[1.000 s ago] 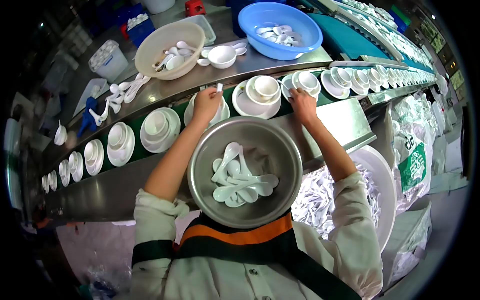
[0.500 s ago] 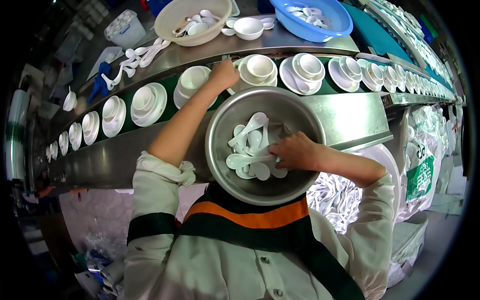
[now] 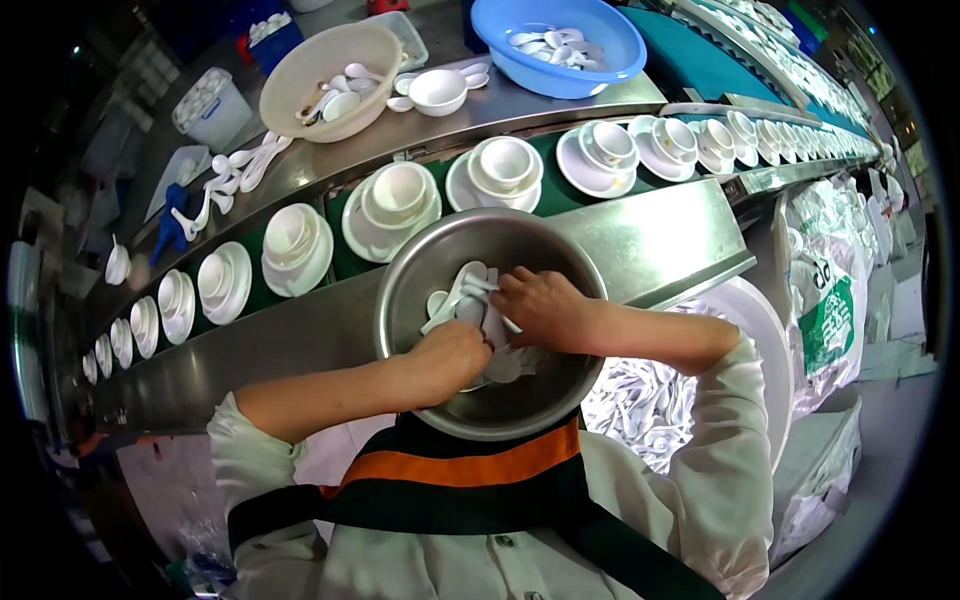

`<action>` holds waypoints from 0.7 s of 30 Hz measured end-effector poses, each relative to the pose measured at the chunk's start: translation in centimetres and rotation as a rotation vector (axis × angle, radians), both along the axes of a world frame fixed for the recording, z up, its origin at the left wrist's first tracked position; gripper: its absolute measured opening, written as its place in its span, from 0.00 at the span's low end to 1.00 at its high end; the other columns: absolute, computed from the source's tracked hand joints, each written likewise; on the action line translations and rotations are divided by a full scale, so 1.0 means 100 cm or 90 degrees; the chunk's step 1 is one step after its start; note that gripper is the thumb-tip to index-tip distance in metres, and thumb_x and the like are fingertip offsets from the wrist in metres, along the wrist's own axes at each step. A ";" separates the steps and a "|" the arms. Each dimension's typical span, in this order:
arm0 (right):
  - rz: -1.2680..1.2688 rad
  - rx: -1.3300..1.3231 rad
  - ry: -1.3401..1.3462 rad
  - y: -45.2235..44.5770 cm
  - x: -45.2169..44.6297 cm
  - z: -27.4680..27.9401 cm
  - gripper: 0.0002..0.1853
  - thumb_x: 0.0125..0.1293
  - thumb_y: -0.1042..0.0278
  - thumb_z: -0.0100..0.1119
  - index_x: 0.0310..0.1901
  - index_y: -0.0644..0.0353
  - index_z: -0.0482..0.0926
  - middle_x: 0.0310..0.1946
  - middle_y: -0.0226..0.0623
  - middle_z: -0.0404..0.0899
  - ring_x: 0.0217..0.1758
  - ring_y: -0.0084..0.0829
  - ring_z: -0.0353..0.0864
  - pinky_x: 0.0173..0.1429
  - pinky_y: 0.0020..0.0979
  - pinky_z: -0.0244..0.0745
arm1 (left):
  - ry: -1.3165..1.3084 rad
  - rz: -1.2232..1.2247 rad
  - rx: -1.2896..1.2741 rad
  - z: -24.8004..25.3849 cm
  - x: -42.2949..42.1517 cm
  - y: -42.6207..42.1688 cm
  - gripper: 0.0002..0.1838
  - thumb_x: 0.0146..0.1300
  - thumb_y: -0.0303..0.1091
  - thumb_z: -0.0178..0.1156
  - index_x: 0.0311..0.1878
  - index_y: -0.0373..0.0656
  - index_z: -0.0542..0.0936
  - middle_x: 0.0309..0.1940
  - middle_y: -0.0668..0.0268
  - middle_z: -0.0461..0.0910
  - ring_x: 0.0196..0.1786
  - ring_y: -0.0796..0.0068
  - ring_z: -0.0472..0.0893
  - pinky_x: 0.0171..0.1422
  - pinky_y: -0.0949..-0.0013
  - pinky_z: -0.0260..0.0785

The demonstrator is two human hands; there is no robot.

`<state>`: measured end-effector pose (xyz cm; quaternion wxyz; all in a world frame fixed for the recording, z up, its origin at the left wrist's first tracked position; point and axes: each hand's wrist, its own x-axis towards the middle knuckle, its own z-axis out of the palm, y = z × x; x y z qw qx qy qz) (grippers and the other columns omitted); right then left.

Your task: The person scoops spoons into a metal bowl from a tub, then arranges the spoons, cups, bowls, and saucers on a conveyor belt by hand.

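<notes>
A steel bowl stands in front of my body with several white spoons in it. Both hands are inside the bowl. My left hand is closed at the lower left of the spoons, its fingertips hidden among them. Close beside it on the right, my right hand has its fingers closed round a white spoon whose handle shows at the fingertips. Beyond the bowl, stacks of white bowls on plates stand on a green conveyor belt.
A cream basin, a small white bowl and a blue basin stand on the steel ledge. Loose spoons and a blue cloth lie at left. At lower right is a large tub of spoons.
My left hand has come down from the belt into the steel bowl. My right hand went from a plate on the belt into the bowl. The stacks have shifted along the belt.
</notes>
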<state>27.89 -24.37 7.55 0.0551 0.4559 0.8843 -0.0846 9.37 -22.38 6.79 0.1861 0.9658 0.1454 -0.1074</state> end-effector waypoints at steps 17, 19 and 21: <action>-0.255 0.301 0.065 0.089 0.085 -0.067 0.09 0.56 0.59 0.56 0.32 0.56 0.78 0.24 0.39 0.78 0.28 0.39 0.79 0.30 0.35 0.73 | -0.311 0.366 -0.505 0.062 0.016 0.096 0.08 0.55 0.33 0.61 0.34 0.38 0.76 0.24 0.71 0.76 0.27 0.85 0.73 0.31 0.77 0.65; -0.252 0.308 0.105 0.091 0.085 -0.071 0.12 0.58 0.56 0.55 0.31 0.56 0.78 0.23 0.39 0.78 0.28 0.39 0.79 0.29 0.35 0.73 | -0.325 0.378 -0.426 0.057 0.026 0.112 0.09 0.53 0.33 0.62 0.32 0.38 0.76 0.24 0.70 0.76 0.27 0.85 0.73 0.31 0.77 0.65; -0.301 0.321 0.283 0.089 0.081 -0.055 0.15 0.58 0.53 0.55 0.31 0.58 0.79 0.22 0.40 0.78 0.32 0.38 0.79 0.29 0.35 0.73 | -0.279 0.400 -0.354 0.052 0.035 0.127 0.10 0.53 0.34 0.63 0.33 0.38 0.77 0.25 0.70 0.76 0.28 0.85 0.72 0.32 0.77 0.64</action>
